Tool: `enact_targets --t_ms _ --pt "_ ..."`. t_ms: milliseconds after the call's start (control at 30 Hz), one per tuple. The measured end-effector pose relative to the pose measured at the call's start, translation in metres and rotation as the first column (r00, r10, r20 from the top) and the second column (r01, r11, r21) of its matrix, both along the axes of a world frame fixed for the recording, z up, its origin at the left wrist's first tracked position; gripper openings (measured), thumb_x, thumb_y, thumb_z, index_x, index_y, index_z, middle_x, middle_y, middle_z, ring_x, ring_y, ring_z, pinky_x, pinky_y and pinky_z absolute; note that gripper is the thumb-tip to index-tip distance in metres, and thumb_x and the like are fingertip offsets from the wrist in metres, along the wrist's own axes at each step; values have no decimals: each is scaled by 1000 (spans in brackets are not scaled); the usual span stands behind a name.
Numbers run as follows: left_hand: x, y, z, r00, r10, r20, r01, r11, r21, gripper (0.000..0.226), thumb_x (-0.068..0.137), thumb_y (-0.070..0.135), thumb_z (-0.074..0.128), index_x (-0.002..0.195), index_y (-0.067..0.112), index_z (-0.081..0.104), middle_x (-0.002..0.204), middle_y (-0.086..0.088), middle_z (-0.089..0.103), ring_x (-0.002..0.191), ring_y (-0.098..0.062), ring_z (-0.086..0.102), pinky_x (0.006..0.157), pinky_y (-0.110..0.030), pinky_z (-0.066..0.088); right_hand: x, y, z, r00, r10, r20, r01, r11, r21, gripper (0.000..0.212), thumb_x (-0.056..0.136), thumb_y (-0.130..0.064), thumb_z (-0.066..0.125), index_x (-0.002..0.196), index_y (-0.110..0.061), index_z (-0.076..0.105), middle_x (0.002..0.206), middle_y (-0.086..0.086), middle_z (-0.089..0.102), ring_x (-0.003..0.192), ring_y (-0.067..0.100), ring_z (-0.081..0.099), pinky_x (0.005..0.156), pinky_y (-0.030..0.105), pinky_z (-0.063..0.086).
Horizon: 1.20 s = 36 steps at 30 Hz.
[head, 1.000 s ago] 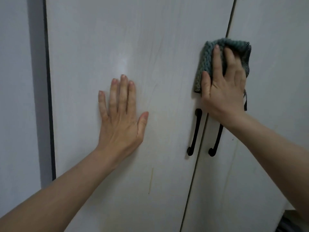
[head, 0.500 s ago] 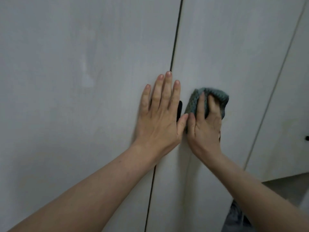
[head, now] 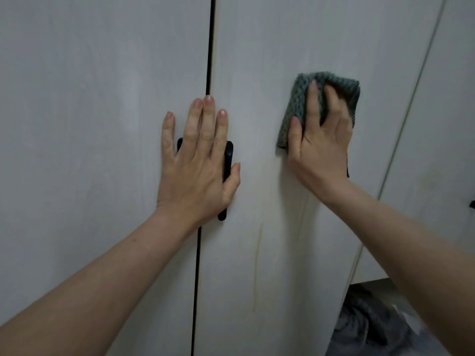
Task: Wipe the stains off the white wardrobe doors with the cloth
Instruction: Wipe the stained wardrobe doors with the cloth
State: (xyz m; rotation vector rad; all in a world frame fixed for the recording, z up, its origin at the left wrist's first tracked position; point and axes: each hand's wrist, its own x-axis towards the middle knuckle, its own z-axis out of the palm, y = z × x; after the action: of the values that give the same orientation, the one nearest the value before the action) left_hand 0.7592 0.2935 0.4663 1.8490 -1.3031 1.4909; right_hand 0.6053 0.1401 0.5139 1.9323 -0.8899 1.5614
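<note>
Two white wardrobe doors fill the view, the left door (head: 90,150) and the right door (head: 270,253), split by a dark vertical gap. My left hand (head: 198,163) lies flat, fingers straight, over the gap and the two black handles (head: 227,160). My right hand (head: 318,140) presses a folded grey-green knitted cloth (head: 299,98) against the right door, fingers spread on it. A faint yellowish streak (head: 257,258) runs down the right door below the hands.
A third white door panel (head: 442,124) stands further right, with a small black handle tip (head: 472,203) at the frame edge. Dark bundled fabric (head: 372,322) lies low at the bottom right.
My right hand with the cloth has moved right and up, away from the handles. My left hand stays flat over the door gap. The view shifted slightly.
</note>
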Motion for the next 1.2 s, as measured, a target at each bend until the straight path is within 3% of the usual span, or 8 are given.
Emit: enact_targets --t_ms 133,300,400,567,700,900,1033,1200 --pt "-2 -1 0 1000 18 18 -18 1000 -16 78 98 48 30 157 1 9 164 -22 3 153 -33 3 119 -62 9 19 17 -61 1000 -22 17 22 1000 -2 61 102 -40 29 155 -11 21 155 19 24 139 40 26 118 53 18" --pt "-2 0 0 999 29 21 -28 999 -35 78 97 47 33 156 0 12 164 -21 6 153 -33 5 120 -61 9 18 29 -150 968 39 -247 -67 992 -108 63 98 -45 43 153 -20 27 146 10 29 132 33 31 119 47 19" --pt "-4 -1 1 999 42 30 -41 998 -39 77 98 46 31 156 0 13 164 -21 8 153 -33 5 120 -61 9 -1 5 -116 947 32 -319 -112 966 -235 61 97 -50 47 151 -25 36 142 7 33 129 32 35 115 44 22" --pt "-3 -3 -1 997 65 41 -62 996 -67 74 99 44 31 156 1 14 164 -22 10 153 -33 7 120 -60 9 -26 -33 -27 996 20 -92 -34 988 -148 62 100 -52 30 154 -20 28 148 5 19 135 32 27 113 47 21" --pt "-7 -3 -1 997 76 34 -73 994 -83 74 99 44 35 156 2 15 164 -20 11 153 -31 7 121 -58 9 -14 -26 -54 998 50 33 -48 998 -48 61 102 -47 28 155 -16 23 150 7 17 137 34 24 116 51 18" --pt "-16 -2 2 992 129 -9 -129 990 -59 79 99 53 35 155 0 17 164 -21 11 152 -34 7 121 -58 7 -22 -23 -136 988 69 -140 -86 989 -122 62 98 -46 43 152 -19 32 145 9 28 132 33 30 117 47 19" --pt "-37 -11 5 986 134 -101 -140 988 -61 86 98 56 37 154 -4 11 163 -24 5 152 -36 2 122 -56 0 -44 -43 -105 967 67 -245 -121 970 -213 61 99 -49 43 152 -21 34 145 8 30 131 33 33 116 45 23" --pt "-78 -44 19 999 47 -26 -48 996 -75 78 100 45 36 156 -2 6 164 -21 1 153 -33 -2 122 -55 1 -59 -64 -38 997 74 -15 -75 995 -69 63 101 -48 32 155 -17 24 151 7 17 137 32 23 116 49 16"
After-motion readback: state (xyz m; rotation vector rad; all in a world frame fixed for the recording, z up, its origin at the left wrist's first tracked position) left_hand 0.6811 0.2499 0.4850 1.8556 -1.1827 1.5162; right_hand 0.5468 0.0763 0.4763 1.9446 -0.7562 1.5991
